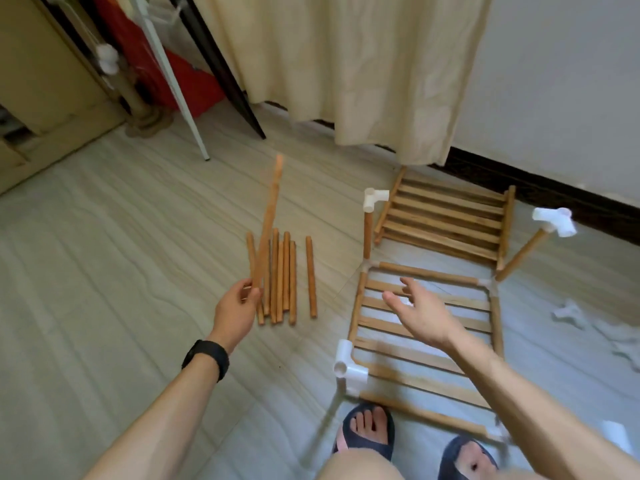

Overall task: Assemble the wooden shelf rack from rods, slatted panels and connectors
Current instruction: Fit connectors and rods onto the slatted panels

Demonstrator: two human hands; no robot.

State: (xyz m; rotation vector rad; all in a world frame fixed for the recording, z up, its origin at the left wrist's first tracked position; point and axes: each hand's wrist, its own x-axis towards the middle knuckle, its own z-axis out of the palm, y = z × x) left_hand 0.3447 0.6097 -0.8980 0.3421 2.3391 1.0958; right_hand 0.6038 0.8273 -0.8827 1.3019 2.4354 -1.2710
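Our left hand [237, 306] pinches one rod [268, 223] upright above the loose rods [285, 275] on the floor [104, 237], our right hand [427, 315] hovers, fingers [410, 287] spread, over the part-built rack [429, 272]

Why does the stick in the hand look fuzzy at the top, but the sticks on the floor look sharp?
In the head view, the rod that the left hand grips is smeared toward its upper end, probably motion blur; in the same view the rods on the floor have crisp edges.

Light-brown round wooden rods [281, 277], white plastic tube connectors [349, 365], a cream pleated fabric curtain [346, 64], pale grey floor tiles [121, 254] (faintly streaked).
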